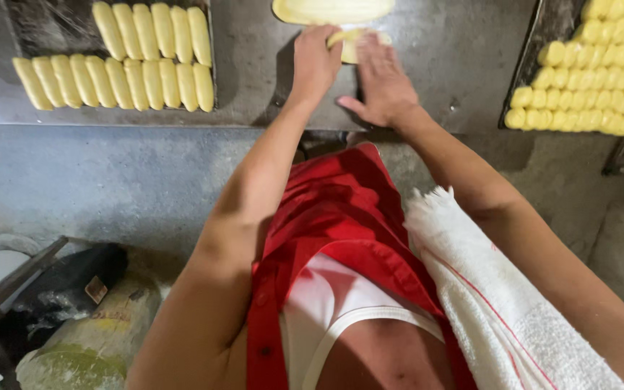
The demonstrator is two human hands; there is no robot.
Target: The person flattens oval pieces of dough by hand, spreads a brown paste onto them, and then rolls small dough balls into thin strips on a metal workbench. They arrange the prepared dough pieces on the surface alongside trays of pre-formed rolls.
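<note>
Rolling a pale yellow dough piece (353,45) at the far middle of the steel table (254,79), we keep both hands on it: left hand (315,61) curled over its left end, right hand (384,83) pressed flat, fingers spread. Bare steel lies open on either side. Just beyond sits a flat dough sheet (332,10). Finished dough logs (120,68) fill the far left tray, small dough rolls (594,79) the right one. A white towel (492,289) drapes our right shoulder.
</note>
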